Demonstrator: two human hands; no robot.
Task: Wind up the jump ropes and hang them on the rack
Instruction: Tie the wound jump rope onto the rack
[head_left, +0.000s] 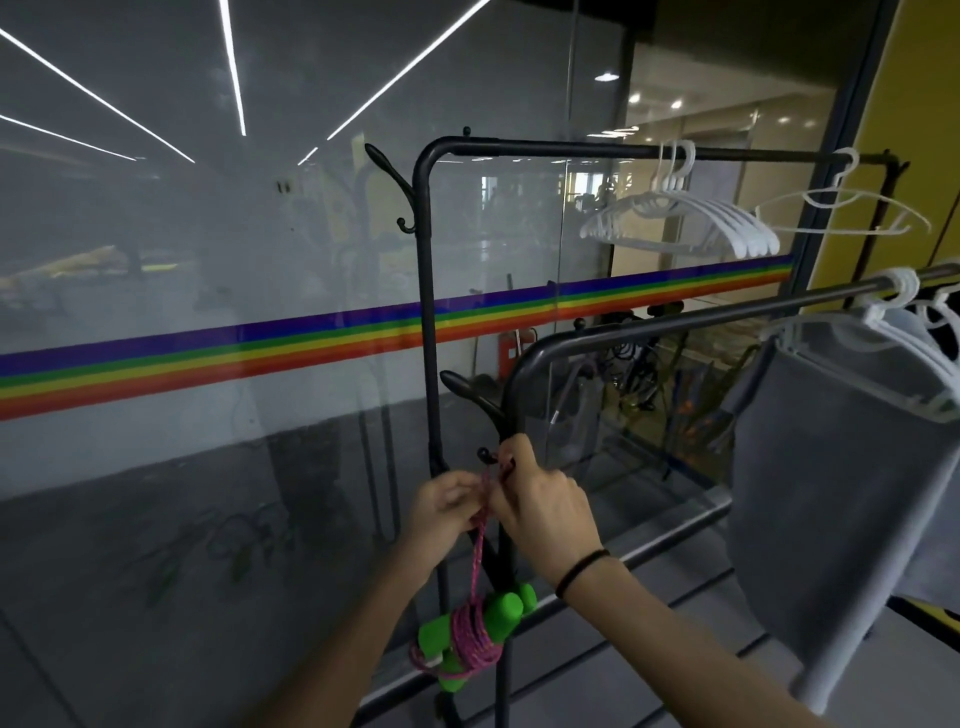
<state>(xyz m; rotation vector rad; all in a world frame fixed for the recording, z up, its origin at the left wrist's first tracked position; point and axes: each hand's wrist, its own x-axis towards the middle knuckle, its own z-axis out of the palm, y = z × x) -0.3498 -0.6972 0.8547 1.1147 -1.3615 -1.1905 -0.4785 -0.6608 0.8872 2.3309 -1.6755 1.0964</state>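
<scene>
A jump rope with green foam handles (498, 613) hangs below my hands, its pink cord (470, 631) wound round the handles. A loop of the pink cord runs up to my fingers. My left hand (447, 506) and my right hand (537, 499) both pinch this loop right at a small black hook (485, 455) on the near rack's post (511, 415). The loop's top is hidden between my fingers, so I cannot tell whether it is over the hook.
A taller black rack (423, 260) stands behind, with white hangers (685, 218) on its top bar. A grey garment (836, 493) hangs on the near rack's bar at right. A glass wall with a rainbow stripe (208, 358) is close behind both racks.
</scene>
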